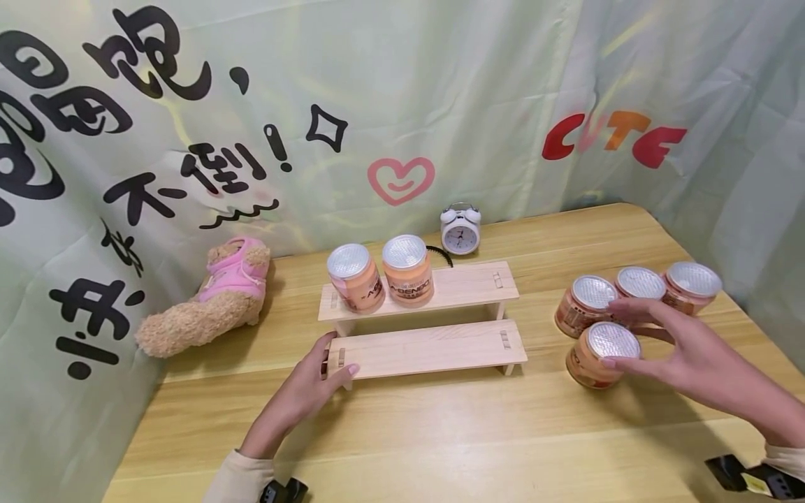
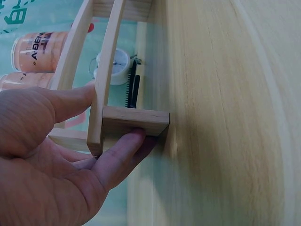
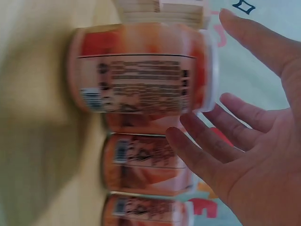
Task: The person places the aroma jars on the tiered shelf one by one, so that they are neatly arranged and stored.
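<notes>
At the left end of a two-step wooden shelf (image 1: pixel 428 349), my left hand (image 1: pixel 308 388) grips the lower step. In the left wrist view its thumb lies along the board and fingertips rest against the short leg (image 2: pixel 136 120). On the upper step stand two orange cans (image 1: pixel 357 283) with silver lids. To the right, my right hand (image 1: pixel 679 349) spreads its thumb and fingers around the lid end of a front can (image 1: pixel 591 363), which stands upright on the table. In the right wrist view the thumb is apart from that can's (image 3: pixel 141 70) lid, with fingertips near its lower edge.
Behind the front can stand three more cans (image 1: pixel 685 307) in a row. A white alarm clock (image 1: pixel 461 234) stands behind the shelf, beside a black toothed object (image 1: pixel 443 255). At the left lies a plush toy in pink clothing (image 1: pixel 233 279). A printed curtain (image 1: pixel 490 105) hangs behind the table.
</notes>
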Motion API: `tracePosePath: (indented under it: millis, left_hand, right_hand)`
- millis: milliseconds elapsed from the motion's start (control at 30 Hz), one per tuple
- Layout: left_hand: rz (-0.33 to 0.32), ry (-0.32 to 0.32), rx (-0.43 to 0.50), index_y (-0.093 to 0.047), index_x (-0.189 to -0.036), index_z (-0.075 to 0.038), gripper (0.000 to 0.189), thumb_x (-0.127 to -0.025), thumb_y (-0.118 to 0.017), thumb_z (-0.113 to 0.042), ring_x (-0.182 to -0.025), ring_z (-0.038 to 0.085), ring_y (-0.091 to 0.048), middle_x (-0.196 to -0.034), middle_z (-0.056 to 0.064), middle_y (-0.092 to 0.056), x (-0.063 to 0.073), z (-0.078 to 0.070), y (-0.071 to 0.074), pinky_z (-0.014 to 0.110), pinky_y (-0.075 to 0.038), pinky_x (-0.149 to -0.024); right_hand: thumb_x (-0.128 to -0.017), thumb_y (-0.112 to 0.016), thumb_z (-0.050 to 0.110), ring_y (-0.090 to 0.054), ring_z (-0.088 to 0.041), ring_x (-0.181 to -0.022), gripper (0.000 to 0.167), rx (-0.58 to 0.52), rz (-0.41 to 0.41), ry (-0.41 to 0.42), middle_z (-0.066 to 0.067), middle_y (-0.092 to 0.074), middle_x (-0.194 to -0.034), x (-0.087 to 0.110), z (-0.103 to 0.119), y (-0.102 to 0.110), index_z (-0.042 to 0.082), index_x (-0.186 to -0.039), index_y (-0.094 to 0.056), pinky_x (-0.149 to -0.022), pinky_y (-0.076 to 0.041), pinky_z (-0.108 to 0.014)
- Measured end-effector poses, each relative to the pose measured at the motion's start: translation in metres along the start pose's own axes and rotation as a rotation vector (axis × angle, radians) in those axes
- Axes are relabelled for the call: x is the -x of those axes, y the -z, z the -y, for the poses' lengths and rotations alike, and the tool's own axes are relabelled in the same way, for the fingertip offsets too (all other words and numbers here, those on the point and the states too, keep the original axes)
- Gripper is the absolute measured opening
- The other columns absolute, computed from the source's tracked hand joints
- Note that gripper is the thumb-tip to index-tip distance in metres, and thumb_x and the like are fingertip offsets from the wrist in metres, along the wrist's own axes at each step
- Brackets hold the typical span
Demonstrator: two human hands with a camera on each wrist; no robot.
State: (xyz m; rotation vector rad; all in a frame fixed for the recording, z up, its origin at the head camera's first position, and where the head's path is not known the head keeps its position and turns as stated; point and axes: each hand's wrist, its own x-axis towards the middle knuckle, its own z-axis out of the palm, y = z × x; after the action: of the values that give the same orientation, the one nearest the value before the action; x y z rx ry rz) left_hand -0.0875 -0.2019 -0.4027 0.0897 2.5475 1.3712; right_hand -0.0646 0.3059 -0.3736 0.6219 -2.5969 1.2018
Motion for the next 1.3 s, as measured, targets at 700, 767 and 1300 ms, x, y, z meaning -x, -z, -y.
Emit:
tracePosePath:
  millis: [700, 767, 1300]
  left_hand:
    - [-0.006, 0.003, -0.02, -0.032, -0.155, -0.006, 0.073, -0.097, -0.07, -0.029, -0.123, 0.03, -0.058, -0.132, 0.015, -0.062, 0.0, 0.001, 0.0, 0.053, -0.045, -0.107]
    - [-0.006, 0.0, -0.024, -0.032, -0.155, -0.006, 0.073, -0.098, -0.07, -0.029, -0.122, 0.03, -0.058, -0.132, 0.015, -0.062, 0.0, 0.001, 0.0, 0.053, -0.045, -0.107]
    - [-0.008, -0.008, -0.025, -0.033, -0.155, -0.005, 0.071, -0.098, -0.07, -0.028, -0.123, 0.031, -0.058, -0.132, 0.015, -0.062, 0.0, 0.0, 0.0, 0.053, -0.044, -0.107]
  right_hand:
    - [-0.064, -0.091, -0.008, -0.052, 0.012, -0.105, 0.072, -0.036, -0.043, -0.058, 0.021, -0.055, -0.119, 0.025, -0.026, -0.029, -0.003, -0.127, -0.056, -0.08, -0.047, -0.003]
    - [-0.065, -0.09, -0.01, -0.052, 0.012, -0.107, 0.072, -0.049, -0.034, -0.053, 0.02, -0.054, -0.12, 0.024, -0.027, -0.029, -0.004, -0.127, -0.055, -0.08, -0.047, -0.004]
    - [-0.074, -0.089, 0.0, -0.054, 0.005, -0.106, 0.07, -0.039, 0.072, -0.037, 0.011, -0.056, -0.12, 0.004, 0.005, -0.021, 0.004, -0.134, -0.053, -0.081, -0.047, -0.006]
